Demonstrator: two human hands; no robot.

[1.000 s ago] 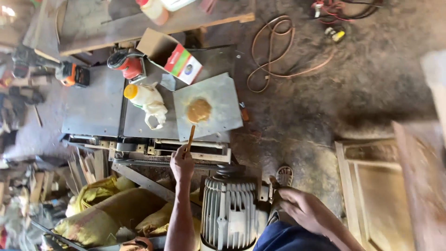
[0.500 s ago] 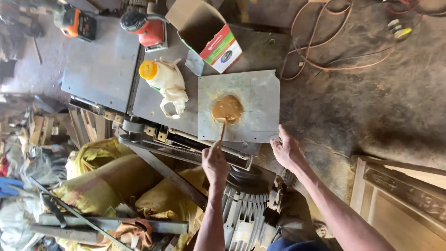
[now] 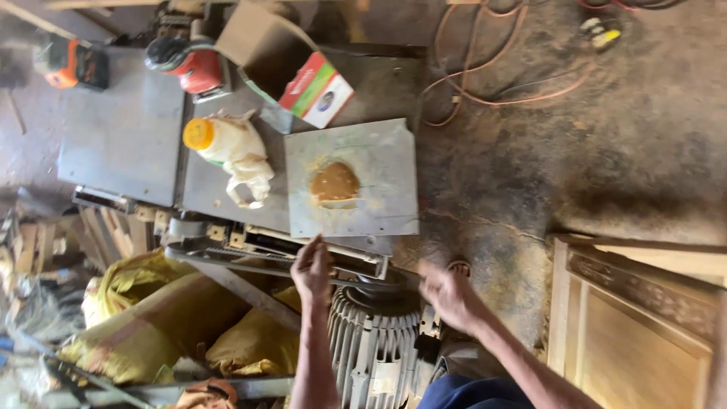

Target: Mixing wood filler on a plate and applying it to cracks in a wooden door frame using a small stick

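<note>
The brown paste lies in a heap on the grey board, while the left hand, closed on something unclear, and the open, empty right hand hang apart below it.

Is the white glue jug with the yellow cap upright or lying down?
Lying down: the jug rests on its side on the machine table, yellow cap pointing sideways.
</note>
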